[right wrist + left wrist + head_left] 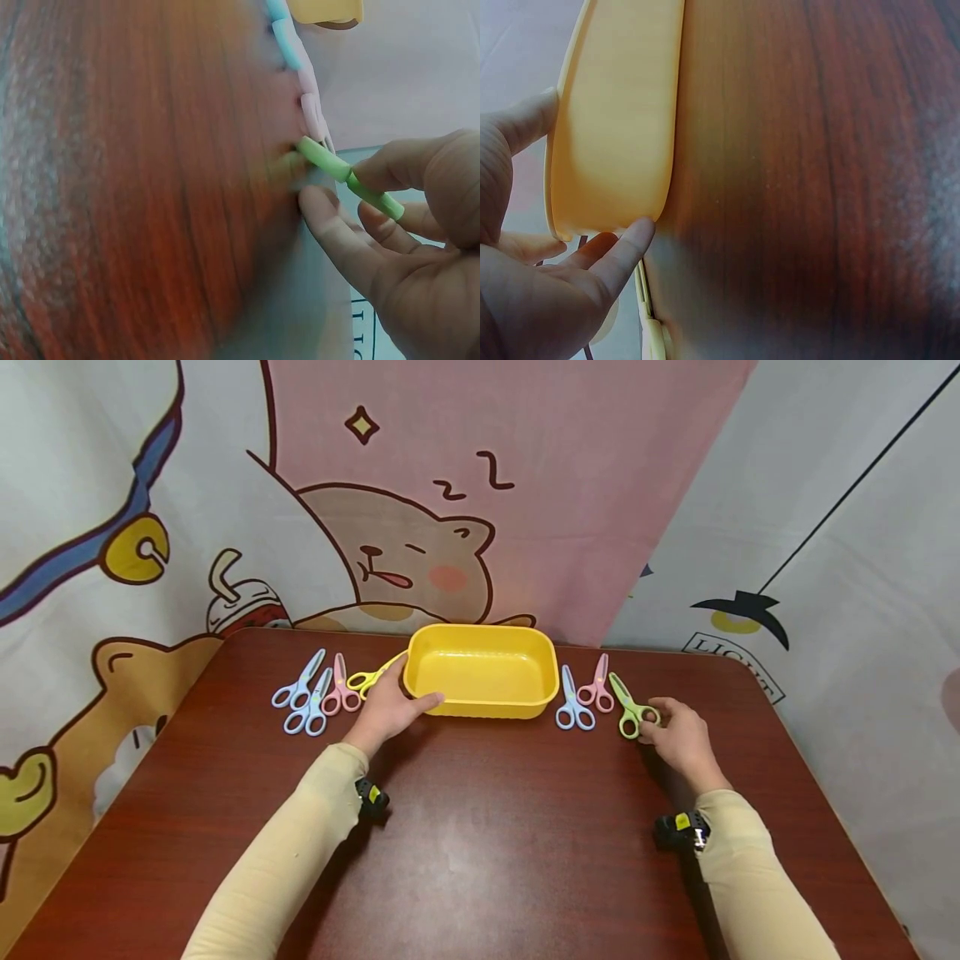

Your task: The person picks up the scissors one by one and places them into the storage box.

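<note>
At the centre of the frame the left hand [390, 710] holds the tray [480, 706] corner while the right hand [678, 735] pinches the green scissors [630, 714] at centre right, a thin grip that I think may slip.

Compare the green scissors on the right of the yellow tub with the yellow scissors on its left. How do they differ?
The green scissors lie in full view, right hand pinching their handle; the yellow scissors are partly hidden behind the left hand, which holds the yellow tub. Both lie flat, blades pointing away.
</note>
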Demonstrator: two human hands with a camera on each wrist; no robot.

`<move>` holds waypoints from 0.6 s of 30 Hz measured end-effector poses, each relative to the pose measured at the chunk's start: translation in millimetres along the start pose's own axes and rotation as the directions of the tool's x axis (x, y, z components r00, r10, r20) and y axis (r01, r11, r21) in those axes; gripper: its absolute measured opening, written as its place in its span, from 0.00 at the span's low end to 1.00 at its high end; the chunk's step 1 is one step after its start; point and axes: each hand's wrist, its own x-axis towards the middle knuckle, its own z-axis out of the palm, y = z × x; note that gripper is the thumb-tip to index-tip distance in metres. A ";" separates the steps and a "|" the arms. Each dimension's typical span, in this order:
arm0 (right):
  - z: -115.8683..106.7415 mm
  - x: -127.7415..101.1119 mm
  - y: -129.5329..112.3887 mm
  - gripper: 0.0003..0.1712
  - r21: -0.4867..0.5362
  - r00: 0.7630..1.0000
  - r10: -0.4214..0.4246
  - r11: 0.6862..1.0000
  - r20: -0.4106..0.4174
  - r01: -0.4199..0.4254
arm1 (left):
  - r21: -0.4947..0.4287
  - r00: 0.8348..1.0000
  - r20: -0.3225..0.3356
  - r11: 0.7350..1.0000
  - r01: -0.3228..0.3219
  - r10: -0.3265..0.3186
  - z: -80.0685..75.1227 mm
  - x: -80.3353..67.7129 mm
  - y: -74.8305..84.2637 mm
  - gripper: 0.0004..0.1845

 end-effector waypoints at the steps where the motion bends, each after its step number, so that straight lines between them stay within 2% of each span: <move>1: 0.2 0.4 0.6 0.28 0.006 1.000 0.001 1.000 -0.003 -0.001 | -0.002 1.000 0.001 1.000 0.001 -0.001 0.0 -0.2 0.4 0.51; 6: 0.5 2.3 2.8 0.26 0.029 1.000 -0.001 1.000 -0.025 0.002 | -0.011 1.000 0.006 1.000 0.002 -0.002 -0.9 -1.6 2.9 0.51; 13: 0.0 1.0 1.6 0.25 -0.074 0.993 -0.051 0.996 -0.108 0.044 | -0.008 1.000 0.007 1.000 0.004 -0.004 -1.1 -2.0 3.0 0.52; 18: 1.1 0.7 2.3 0.24 -0.084 0.987 -0.083 0.994 -0.141 0.072 | -0.008 1.000 0.006 1.000 0.005 -0.005 -1.5 -2.1 2.8 0.52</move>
